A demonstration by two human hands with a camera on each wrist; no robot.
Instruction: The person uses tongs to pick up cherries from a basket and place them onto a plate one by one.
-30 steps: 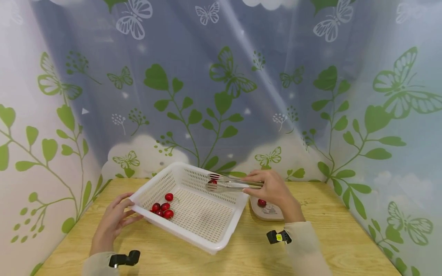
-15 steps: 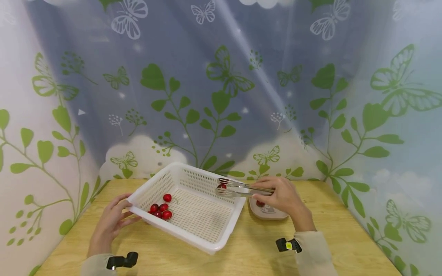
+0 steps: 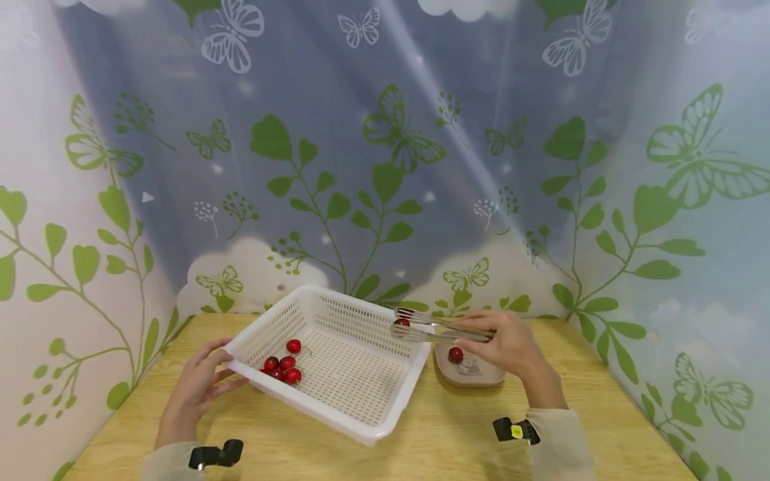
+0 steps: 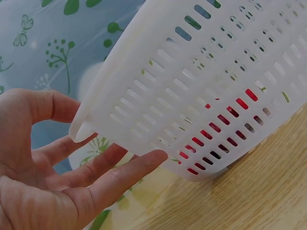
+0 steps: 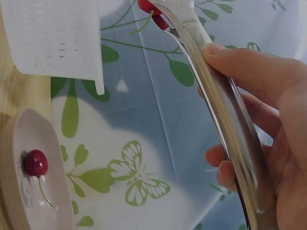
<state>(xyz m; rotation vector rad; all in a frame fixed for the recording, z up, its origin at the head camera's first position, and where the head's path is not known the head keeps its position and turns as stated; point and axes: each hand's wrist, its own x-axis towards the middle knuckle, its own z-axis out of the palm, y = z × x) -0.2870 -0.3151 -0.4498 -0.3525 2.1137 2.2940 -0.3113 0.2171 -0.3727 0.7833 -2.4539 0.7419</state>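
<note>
My left hand [image 3: 194, 384] grips the near-left corner of a white perforated plastic basket [image 3: 319, 409]. In the left wrist view, fingers [image 4: 127, 175] lie against its wall and rim. Several red cherries [image 3: 287, 362] sit in the basket's left end. My right hand [image 3: 511, 344] holds metal tongs [image 3: 463, 331], whose fork-like tips pinch a cherry [image 3: 402, 323] over the basket's right rim. Its green stem shows in the right wrist view. Just right of the basket, another cherry [image 5: 35, 163] lies on a small pale dish [image 3: 472, 382].
Everything stands on a wooden table [image 3: 577, 374]. A curtain [image 3: 325, 167] with butterflies and leaves hangs behind and along both sides. A black wrist strap [image 3: 516, 431] is on the right sleeve, and another strap [image 3: 215, 454] is on the left.
The right hand has moved right with the tongs and the pinched cherry, from over the basket's inside to its right rim. The left hand and basket have stayed put.
</note>
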